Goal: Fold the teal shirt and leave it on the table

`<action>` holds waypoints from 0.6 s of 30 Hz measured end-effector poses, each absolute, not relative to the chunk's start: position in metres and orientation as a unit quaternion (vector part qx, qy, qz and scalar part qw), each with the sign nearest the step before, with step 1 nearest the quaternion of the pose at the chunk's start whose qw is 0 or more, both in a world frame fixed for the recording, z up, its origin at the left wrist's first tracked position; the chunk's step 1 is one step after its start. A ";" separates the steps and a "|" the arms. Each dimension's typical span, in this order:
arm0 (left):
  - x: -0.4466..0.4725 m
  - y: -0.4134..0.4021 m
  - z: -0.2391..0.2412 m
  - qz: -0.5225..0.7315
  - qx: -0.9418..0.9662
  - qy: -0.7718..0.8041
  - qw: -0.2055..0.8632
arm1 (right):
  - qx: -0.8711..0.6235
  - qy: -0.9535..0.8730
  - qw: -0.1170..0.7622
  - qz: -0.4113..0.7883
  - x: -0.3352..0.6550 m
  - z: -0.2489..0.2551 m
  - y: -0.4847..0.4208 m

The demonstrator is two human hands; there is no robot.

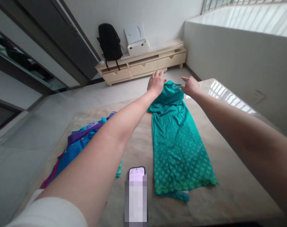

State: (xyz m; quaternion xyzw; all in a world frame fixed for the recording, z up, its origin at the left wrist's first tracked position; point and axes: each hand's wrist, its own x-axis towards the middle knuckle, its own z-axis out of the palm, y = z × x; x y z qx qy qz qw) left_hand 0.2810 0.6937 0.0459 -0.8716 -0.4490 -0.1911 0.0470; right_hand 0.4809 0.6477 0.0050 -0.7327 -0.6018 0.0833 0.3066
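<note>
Hands are both reaching out to the far end of the teal shirt [178,138], which is lying flat and lengthwise on the marble table [230,189]. I am resting my left hand [156,82] on the shirt's far left corner, fingers spread and flat, gripping nothing. I am holding my right hand [190,85] at the shirt's far right corner, fingers loosely curled and touching the fabric edge; I cannot tell whether it is pinching cloth. Shirt's near hem is lying closest to me, slightly rumpled at its bottom edge.

Left of the shirt, a pile of clothes [80,148] in blue, purple and pink is sitting on the same table, partly hidden behind my left forearm. Just left of the shirt's near hem, a phone [136,176] is lying screen up, showing a timer, its lower part blurred. Well beyond the shirt, across the floor, a low cream cabinet [143,64] is standing against the wall, with a black backpack [109,42] and a white box [136,41] sitting on top.
</note>
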 end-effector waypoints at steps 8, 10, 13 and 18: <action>0.235 0.600 -0.108 -0.106 -0.863 -0.491 -0.057 | -0.709 -0.669 0.219 0.044 0.422 -0.104 0.538; 0.226 0.596 -0.118 -0.099 -0.858 -0.501 -0.061 | -0.718 -0.674 0.174 0.032 0.411 -0.118 0.512; 0.218 0.598 -0.116 -0.093 -0.855 -0.505 -0.070 | -0.733 -0.667 0.131 0.014 0.407 -0.126 0.488; 0.185 0.592 -0.100 -0.087 -0.842 -0.525 -0.087 | -0.730 -0.675 0.104 0.014 0.416 -0.122 0.461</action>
